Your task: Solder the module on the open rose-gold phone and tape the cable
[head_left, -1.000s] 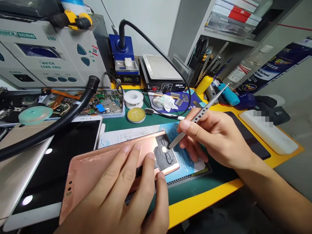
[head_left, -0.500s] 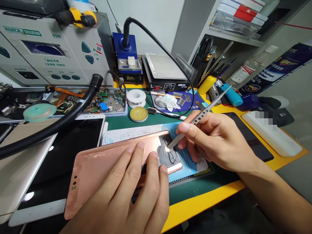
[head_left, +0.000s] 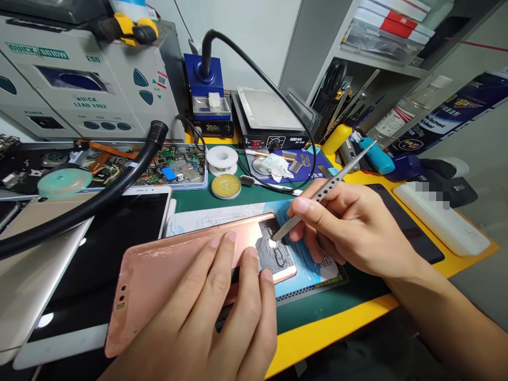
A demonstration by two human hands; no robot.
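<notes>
My left hand [head_left: 226,296] lies with its fingers stretched apart on a rose-gold phone shell [head_left: 159,270], pressing it from above. At the shell's right end is a dark patch [head_left: 270,256] of creased, black material with a bright spot in it. My right hand [head_left: 345,222] grips a pair of metal tweezers [head_left: 327,188] with several holes along the side. Their thin point is turned up, while the blunt back end touches the dark patch. A blue and white printed pad [head_left: 309,254] lies beneath the shell. My left thumb is hidden.
Other phones [head_left: 130,254] lie at the left, crossed by a black hose [head_left: 130,180]. Behind are a tray of circuit boards [head_left: 159,166], a solder spool [head_left: 222,159], a flux tin [head_left: 226,186] and a heating plate [head_left: 270,111]. A black cable [head_left: 273,79] loops above the mat.
The blunt end of the tweezers has shifted very slightly on the dark patch. My left hand and the phone shell look almost the same.
</notes>
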